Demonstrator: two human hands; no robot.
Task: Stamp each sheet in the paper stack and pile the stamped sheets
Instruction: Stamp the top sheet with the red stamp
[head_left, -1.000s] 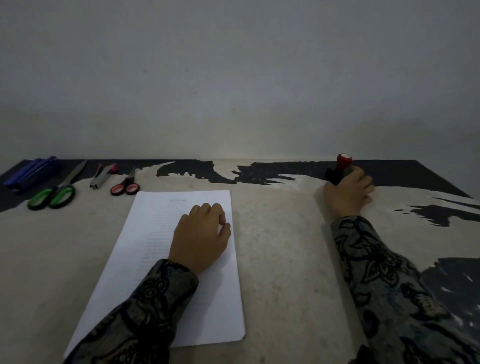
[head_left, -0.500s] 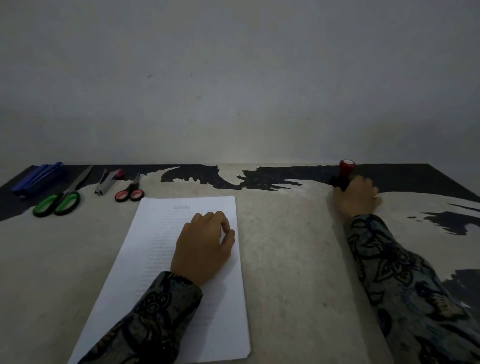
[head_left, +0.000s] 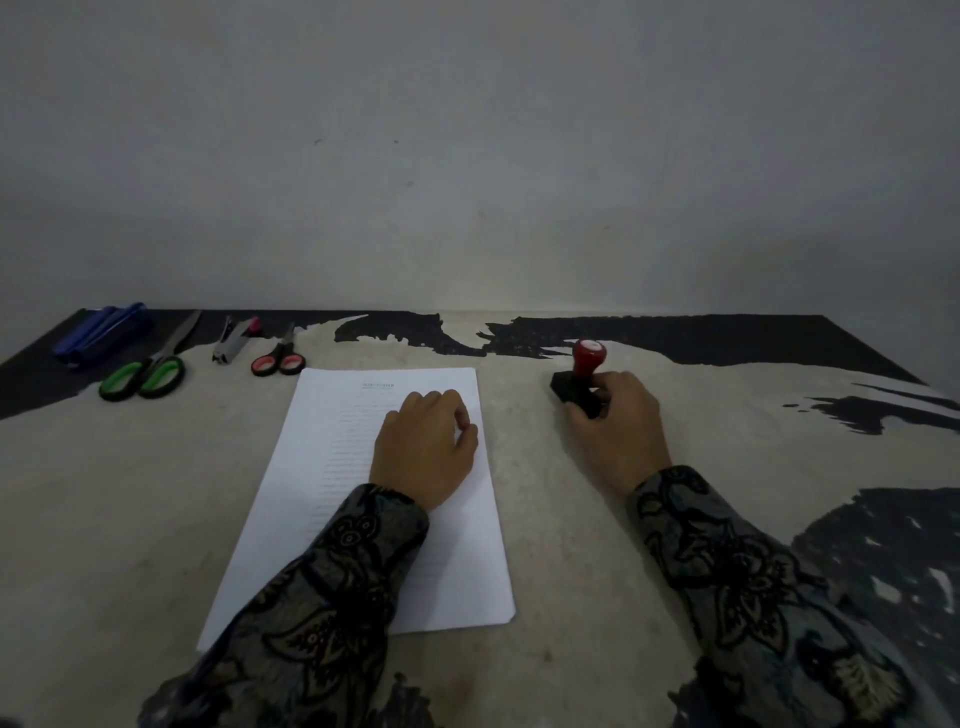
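Note:
A stack of white printed sheets (head_left: 332, 467) lies in the middle of the worn table (head_left: 561, 519). My left hand (head_left: 423, 452) rests on the top sheet with its fingers curled under. To the right of the stack, my right hand (head_left: 618, 431) grips a stamp (head_left: 582, 374) with a red knob and a black base. The stamp is tilted, its base close to the table, roughly a hand's width from the paper's right edge.
Along the back left edge lie blue pens (head_left: 101, 330), green-handled scissors (head_left: 148, 371), a small stapler (head_left: 234, 338) and red-handled scissors (head_left: 278, 358). A plain wall (head_left: 467, 156) rises behind the table. Dark patches mark the right side of the tabletop.
My right hand has brought the stamp from the far right back edge toward me and leftward, nearer the paper. My left hand has stayed on the stack.

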